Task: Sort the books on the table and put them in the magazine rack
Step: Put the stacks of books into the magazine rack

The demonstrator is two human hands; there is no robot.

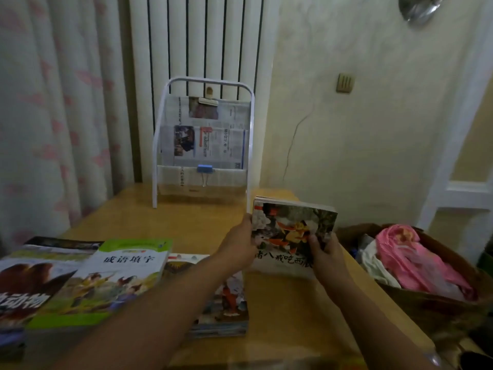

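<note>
Standing at the back of a light wooden table (133, 220), against a white ribbed radiator (197, 38) and a cream wall: white metal-tube magazine rack (160, 134), newspapers (210, 145) filling its tiers, a wooden clip (208, 100) pinching the top sheet, a blue binder clip (205, 169) hanging on the lower edge.

Hovering just right of the rack's front foot, clear of the tabletop: small stack of thin picture books with an orange-and-black illustrated cover (293, 231), tilted towards the camera.
- Left hand (238, 245): gripping the stack's left edge, thumb curling over the cover, remaining fingers hiding behind.
- Right hand (326, 253): gripping the lower right corner, thumb pressing on the cover, fingers wrapping underneath.

Lying flat along the near left of the table:
- green-edged paperback with a cartoon-figure cover (112, 281), overlapping its left neighbour;
- dark brown animal book with large white characters (24, 289), partly cut off by the frame;
- low pile of colourful thin booklets (226, 305), partly hiding under the left forearm.

Sitting to the right, beside the table: brown cardboard box (416, 297), holding a pink plastic bag (410, 257) and pale cloth.

Hanging at far left: white curtain with pink pattern (53, 102).
</note>
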